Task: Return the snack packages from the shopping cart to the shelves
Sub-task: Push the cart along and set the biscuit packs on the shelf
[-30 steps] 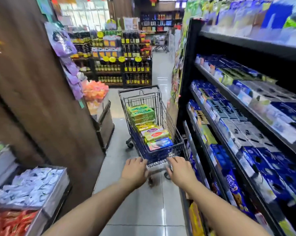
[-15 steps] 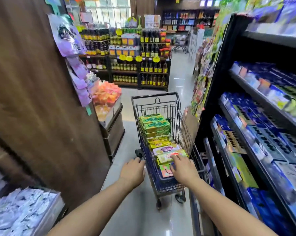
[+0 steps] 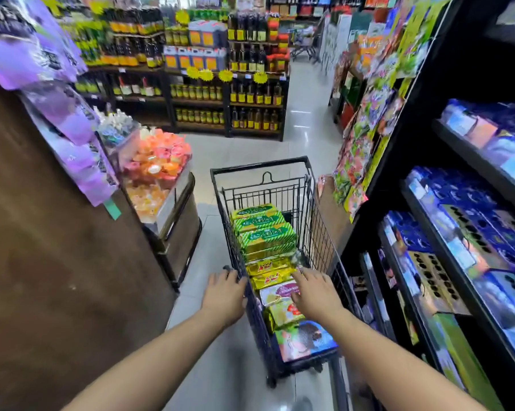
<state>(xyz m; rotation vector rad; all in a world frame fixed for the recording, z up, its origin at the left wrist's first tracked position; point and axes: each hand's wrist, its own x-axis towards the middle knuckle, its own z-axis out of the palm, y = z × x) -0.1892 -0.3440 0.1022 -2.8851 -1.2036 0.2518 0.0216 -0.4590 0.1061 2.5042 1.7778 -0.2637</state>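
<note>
A black wire shopping cart (image 3: 259, 166) stands in the aisle right in front of me. A row of snack packages lies in it: green packs (image 3: 265, 232) at the far end, yellow packs (image 3: 266, 271), a white-and-purple pack (image 3: 275, 292), a green-yellow pack (image 3: 281, 315) and a blue pack (image 3: 306, 339) nearest me. My left hand (image 3: 225, 295) grips the cart's left rim. My right hand (image 3: 315, 295) is inside the cart with fingers spread, lying over the white-and-purple pack and holding nothing. Black shelves (image 3: 422, 212) with blue boxes rise at the right.
A brown wooden wall (image 3: 57, 277) closes the left side, with purple bags (image 3: 72, 129) hanging on it. A low bin of orange jelly cups (image 3: 158, 161) stands left of the cart. Bottle shelves (image 3: 220, 93) cross the aisle's far end. Snack bags (image 3: 366, 120) hang on the right shelf's end.
I have come closer to the cart. My right hand left the handle and reached forward over the packages. My left hand shifted from the handle to the left rim.
</note>
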